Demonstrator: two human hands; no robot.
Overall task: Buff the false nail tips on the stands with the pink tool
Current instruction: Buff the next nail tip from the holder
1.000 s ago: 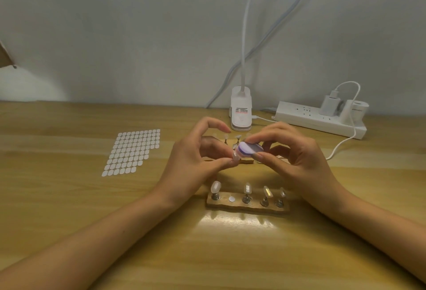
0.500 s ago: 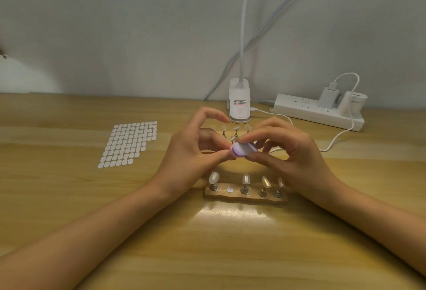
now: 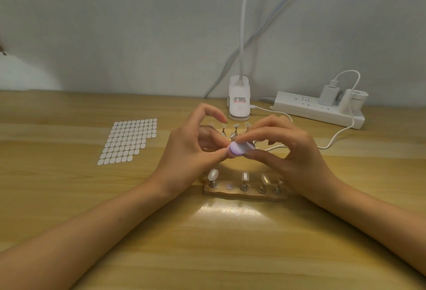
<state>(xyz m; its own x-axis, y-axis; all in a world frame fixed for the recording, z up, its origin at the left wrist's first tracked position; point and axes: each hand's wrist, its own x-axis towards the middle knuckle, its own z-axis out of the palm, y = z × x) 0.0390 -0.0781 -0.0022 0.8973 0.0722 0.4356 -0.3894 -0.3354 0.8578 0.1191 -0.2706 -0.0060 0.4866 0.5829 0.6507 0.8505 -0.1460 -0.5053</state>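
Tool [image 3: 239, 147] pinched in right hand [image 3: 292, 151] above bench [image 3: 69, 197], beyond near stand [image 3: 246, 192]; left hand [image 3: 189, 149] curled against it, grasp indiscernible.

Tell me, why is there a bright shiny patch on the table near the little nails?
In the head view, that patch is glare: light bouncing off the glossy table, just in front of the wooden stand; the nail tips glint too.

Table [image 3: 69, 197]: varnished wood, glossy.
Stand [image 3: 244, 194]: matt wood base, shiny metal pegs [image 3: 244, 186].
Nail tips [image 3: 213, 174]: translucent plastic.
Pink tool [image 3: 238, 147]: matt face, possibly foam.
Power strip [image 3: 306, 107]: smooth white plastic.
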